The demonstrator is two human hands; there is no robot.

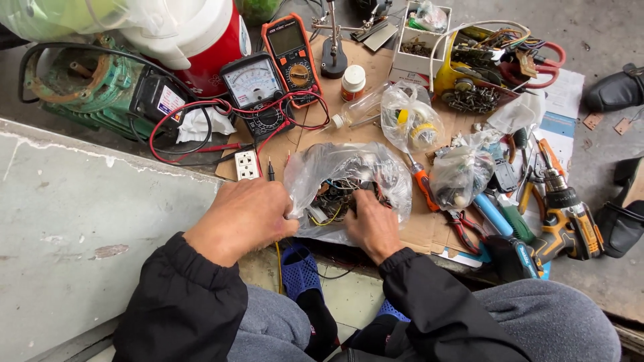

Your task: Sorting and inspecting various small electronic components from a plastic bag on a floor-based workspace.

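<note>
Gripping a clear plastic bag [349, 177] of small wired parts with both hands, I am working near the middle of a cardboard sheet [419, 231] spread on the floor. My left hand [241, 214] is pinching the bag's left edge closed between thumb and fingers. My right hand [371, 224] is closing on the bag's near side, fingertips pressing into the plastic. Sitting just left of the bag is a white wall socket [246, 164]; farther back, an analog meter [255, 90] and an orange digital multimeter [292, 53] are trailing red leads. To the right, two more knotted bags [459, 174] are lying beside screwdrivers, and a cordless drill [570, 214] is resting at the near right.
</note>
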